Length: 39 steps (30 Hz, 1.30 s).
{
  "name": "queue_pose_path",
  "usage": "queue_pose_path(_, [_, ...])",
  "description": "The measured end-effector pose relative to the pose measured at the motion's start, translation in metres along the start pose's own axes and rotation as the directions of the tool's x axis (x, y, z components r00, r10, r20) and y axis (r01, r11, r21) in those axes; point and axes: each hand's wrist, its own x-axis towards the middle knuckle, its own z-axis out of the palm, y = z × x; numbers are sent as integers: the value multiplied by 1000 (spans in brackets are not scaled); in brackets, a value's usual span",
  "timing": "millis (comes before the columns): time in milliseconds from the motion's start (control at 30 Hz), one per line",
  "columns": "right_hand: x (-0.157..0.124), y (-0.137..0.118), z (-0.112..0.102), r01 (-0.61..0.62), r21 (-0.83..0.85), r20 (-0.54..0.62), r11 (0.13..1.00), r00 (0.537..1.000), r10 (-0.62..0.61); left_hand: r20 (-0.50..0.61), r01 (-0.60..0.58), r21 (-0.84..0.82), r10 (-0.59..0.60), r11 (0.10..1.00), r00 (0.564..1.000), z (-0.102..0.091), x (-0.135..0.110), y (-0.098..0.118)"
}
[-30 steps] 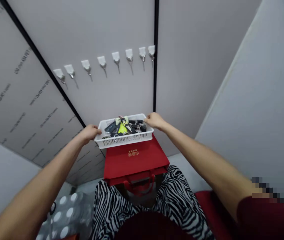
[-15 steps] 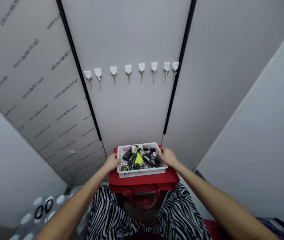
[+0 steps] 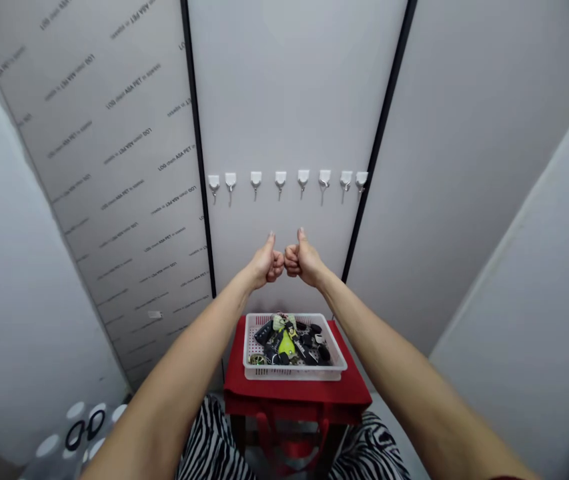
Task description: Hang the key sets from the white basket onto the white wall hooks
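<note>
Our left hand (image 3: 267,265) and right hand (image 3: 305,261) hover over the far side of the white basket (image 3: 294,375), well apart from it, fingers curled into fists and thumbs pointing up. We see nothing held in either; the curled fingers face each other so closely that we cannot tell whether they touch. Our forearms come in from both sides of the basket and angle inward toward its far side.

Directly under the basket lies the red bag (image 3: 244,395), which bears it. We judge the basket to be thin, stiff plastic, light in itself, with the loose black key fobs (image 3: 307,353) and the yellow-green tag (image 3: 285,343) inside adding a weight that could slide if tipped. Its two short ends look the best hold, thumbs over the rim, kept level.
</note>
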Motion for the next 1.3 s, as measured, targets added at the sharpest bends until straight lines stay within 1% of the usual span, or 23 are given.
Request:
queue_pose_path(100, [-4,0,5,-22,43,13,999,1000,21,12,6,4,-6,1000,1000,-2,-8,1])
queue_pose_path(267, [-12,6,14,-39,74,13,997,999,38,1,37,25,-37,999,999,-4,-19,-6])
queue_pose_path(567, [-19,30,23,-85,75,-5,994,996,86,-27,67,21,-67,998,997,-7,-27,-31])
queue_pose_path(667, [-19,38,24,-97,23,-6,995,995,97,-55,74,54,-71,996,996,-7,-27,-39])
queue_pose_path(733, [-18,47,22,-94,-83,-29,992,995,92,-117,86,157,-68,984,991,-7,-24,-47])
queue_pose_path(767, [-17,53,20,-92,-191,-64,977,995,81,-159,98,223,-63,970,985,-7,-23,-53])
queue_pose_path(800, [-16,60,16,-97,-326,-113,940,992,64,-205,114,288,-55,951,977,-8,-21,-61])
queue_pose_path(867, [-16,79,7,-142,-579,-217,803,976,16,-287,157,392,-42,907,957,-9,-18,-81])
queue_pose_path(933, [-18,101,-4,-205,-717,-289,667,957,-18,-344,201,462,-35,864,938,-11,-16,-105])
queue_pose_path(1000, [-20,122,-14,-243,-758,-319,605,947,-20,-392,236,527,-13,816,920,-12,-15,-127])
queue_pose_path(1067, [-21,138,-20,-259,-792,-328,552,944,-26,-411,248,609,33,753,911,-10,-14,-144])
queue_pose_path(1167, [-22,149,-22,-262,-824,-321,502,947,-33,-382,252,752,91,609,920,-2,-14,-159])
queue_pose_path(1200, [-22,149,-22,-259,-829,-317,496,948,-34,-375,253,776,99,578,922,1,-14,-162])
queue_pose_path(1233, [-22,148,-23,-254,-831,-310,495,950,-34,-375,253,777,101,576,922,3,-14,-163])
queue_pose_path(1300, [-24,143,-26,-239,-827,-296,508,955,-32,-388,247,733,90,633,917,5,-13,-164])
